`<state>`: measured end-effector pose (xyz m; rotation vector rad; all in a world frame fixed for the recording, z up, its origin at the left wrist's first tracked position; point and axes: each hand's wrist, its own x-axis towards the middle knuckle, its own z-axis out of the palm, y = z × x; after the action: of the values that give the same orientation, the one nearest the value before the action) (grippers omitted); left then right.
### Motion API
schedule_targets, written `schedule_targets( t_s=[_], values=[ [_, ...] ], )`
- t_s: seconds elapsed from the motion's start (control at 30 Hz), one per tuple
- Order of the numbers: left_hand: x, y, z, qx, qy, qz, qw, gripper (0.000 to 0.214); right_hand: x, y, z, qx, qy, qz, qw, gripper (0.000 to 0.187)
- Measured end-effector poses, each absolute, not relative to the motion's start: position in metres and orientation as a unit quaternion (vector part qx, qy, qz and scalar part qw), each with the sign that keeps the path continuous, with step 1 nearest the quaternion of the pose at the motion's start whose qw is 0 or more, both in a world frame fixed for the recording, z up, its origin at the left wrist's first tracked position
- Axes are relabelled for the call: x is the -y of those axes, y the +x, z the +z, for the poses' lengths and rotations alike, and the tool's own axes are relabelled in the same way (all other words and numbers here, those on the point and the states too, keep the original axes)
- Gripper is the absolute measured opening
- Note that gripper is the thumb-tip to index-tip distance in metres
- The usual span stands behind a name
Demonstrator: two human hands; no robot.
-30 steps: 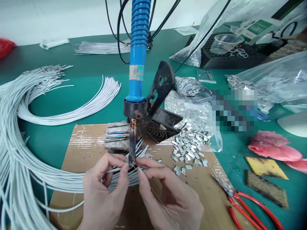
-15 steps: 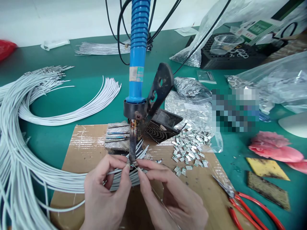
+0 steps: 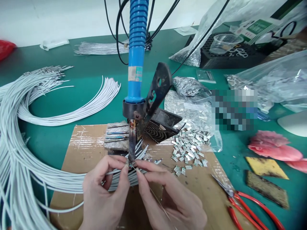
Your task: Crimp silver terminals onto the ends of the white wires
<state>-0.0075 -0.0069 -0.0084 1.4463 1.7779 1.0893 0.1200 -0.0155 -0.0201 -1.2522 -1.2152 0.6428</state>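
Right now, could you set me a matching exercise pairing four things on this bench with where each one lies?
Things:
1. soldering iron
2. red-handled pliers
3. white wires
4. small metal clips

Places:
A. curved in a big bundle at the left of the bench
B. at the lower right, on the cardboard's edge
C. upright in its stand, tip just above the fingertips of the left hand and right hand
D. scattered on the cardboard, right of the stand

Pairs: 1-C, 2-B, 3-A, 4-D
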Motion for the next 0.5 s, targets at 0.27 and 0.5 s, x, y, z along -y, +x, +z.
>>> schedule_targets(
  t_s=[0.27,0.5],
  values=[
    [0.0071,-0.0084,-0.0107,-0.674,0.542,0.396,0.309,0.015,0.0153,0.1214,-0.0227,0.528,-0.537,0.283,0.594,0.021],
    [0.0052,-0.0026,-0.0083,-0.681,0.536,0.402,0.297,0.015,0.0139,0.1213,-0.0231,0.528,-0.541,0.277,0.593,0.02]
  ],
)
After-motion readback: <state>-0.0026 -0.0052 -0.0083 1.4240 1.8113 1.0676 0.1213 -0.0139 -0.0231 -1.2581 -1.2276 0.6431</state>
